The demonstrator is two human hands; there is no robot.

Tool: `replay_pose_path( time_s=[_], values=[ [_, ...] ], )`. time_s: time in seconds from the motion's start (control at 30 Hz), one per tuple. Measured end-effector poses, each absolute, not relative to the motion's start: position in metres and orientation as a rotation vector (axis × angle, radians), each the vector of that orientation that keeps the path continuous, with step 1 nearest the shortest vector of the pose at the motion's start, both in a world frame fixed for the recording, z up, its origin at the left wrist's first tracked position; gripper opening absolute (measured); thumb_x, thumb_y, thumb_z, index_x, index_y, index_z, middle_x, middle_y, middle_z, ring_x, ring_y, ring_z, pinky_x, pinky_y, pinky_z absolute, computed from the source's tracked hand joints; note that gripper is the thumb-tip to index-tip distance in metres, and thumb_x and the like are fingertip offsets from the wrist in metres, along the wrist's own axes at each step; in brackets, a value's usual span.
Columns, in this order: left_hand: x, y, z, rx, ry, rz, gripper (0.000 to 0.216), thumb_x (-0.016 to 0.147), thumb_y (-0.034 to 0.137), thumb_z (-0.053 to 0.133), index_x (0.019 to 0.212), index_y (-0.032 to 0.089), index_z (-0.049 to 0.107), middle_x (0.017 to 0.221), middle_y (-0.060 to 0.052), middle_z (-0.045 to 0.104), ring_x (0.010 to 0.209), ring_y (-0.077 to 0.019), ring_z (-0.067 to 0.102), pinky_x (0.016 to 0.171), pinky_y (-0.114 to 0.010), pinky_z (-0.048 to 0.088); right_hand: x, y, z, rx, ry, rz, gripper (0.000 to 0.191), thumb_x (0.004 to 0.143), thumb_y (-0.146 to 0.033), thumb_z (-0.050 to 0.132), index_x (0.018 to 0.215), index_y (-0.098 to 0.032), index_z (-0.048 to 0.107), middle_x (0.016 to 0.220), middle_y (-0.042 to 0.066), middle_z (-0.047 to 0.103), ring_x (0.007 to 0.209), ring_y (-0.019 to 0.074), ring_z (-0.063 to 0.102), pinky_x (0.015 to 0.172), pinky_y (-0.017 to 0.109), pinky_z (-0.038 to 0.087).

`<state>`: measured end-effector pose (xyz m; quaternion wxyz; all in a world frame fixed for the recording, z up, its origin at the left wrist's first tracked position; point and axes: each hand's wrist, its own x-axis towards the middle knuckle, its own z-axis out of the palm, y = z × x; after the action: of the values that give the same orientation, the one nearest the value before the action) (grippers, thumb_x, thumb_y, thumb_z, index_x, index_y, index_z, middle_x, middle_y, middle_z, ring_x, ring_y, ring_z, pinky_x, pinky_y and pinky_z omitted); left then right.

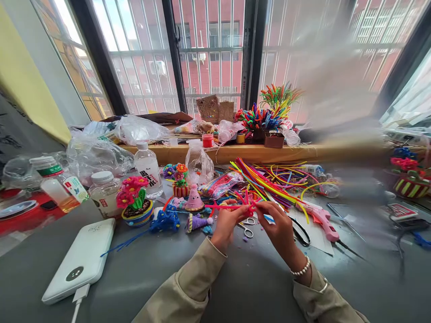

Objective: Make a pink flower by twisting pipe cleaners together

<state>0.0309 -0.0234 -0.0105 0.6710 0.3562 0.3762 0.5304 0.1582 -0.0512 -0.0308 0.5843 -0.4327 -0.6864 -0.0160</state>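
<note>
Between my two hands is a pink pipe-cleaner piece (248,204), bent into loops with several ends sticking out. My left hand (229,220) is closed on it from the left, and one straight pink length runs out past the thumb. My right hand (276,224) pinches its right side with thumb and fingertips. Just below and behind lie scissors (248,228) on the grey table. To the left of my left hand are a purple knitted-looking cone (198,222), a pink cone figure (194,199) and a blue pipe-cleaner bundle (165,220).
A heap of coloured pipe cleaners (269,181) spreads behind my hands. A pink glue gun (325,222) rests at right. On the left stand a flower pot (137,214), bottles (148,168) and a white power bank (84,255) with its cable. Something blurred covers the far right.
</note>
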Motion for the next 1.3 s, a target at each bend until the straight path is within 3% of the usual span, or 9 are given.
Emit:
replay_pose_path(
  time_s=[0.17, 0.83, 1.3],
  values=[
    [0.0314, -0.0246, -0.0085, 0.754, 0.855, 1.176, 0.04, 0.059, 0.007, 0.067, 0.083, 0.016, 0.036, 0.061, -0.002, 0.064, 0.056, -0.0135, 0.062, 0.063, -0.028, 0.051, 0.1588, -0.0504, -0.0303, -1.013, -1.662, -0.096, 0.024, 0.077, -0.011, 0.049, 0.095, -0.022, 0.059, 0.085, 0.005, 0.059, 0.08, 0.0156, 0.056, 0.073, 0.03, 0.047],
    [0.0306, -0.0225, -0.0106, 0.712, 0.838, 1.153, 0.036, 0.064, 0.012, 0.064, 0.086, 0.016, 0.036, 0.064, -0.004, 0.065, 0.058, -0.0137, 0.063, 0.059, -0.025, 0.051, 0.1603, -0.0488, -0.0355, -0.995, -1.726, -0.14, 0.03, 0.077, -0.01, 0.047, 0.099, -0.026, 0.06, 0.084, 0.005, 0.054, 0.077, 0.0147, 0.055, 0.068, 0.028, 0.048],
    [0.0293, -0.0243, -0.0109, 0.783, 0.761, 1.152, 0.04, 0.063, 0.015, 0.066, 0.088, 0.017, 0.035, 0.067, -0.003, 0.063, 0.062, -0.0126, 0.063, 0.069, -0.028, 0.05, 0.1626, -0.049, -0.0337, -0.992, -1.75, -0.171, 0.028, 0.078, -0.009, 0.046, 0.097, -0.024, 0.058, 0.086, 0.004, 0.061, 0.08, 0.0148, 0.056, 0.073, 0.03, 0.046]
  ],
)
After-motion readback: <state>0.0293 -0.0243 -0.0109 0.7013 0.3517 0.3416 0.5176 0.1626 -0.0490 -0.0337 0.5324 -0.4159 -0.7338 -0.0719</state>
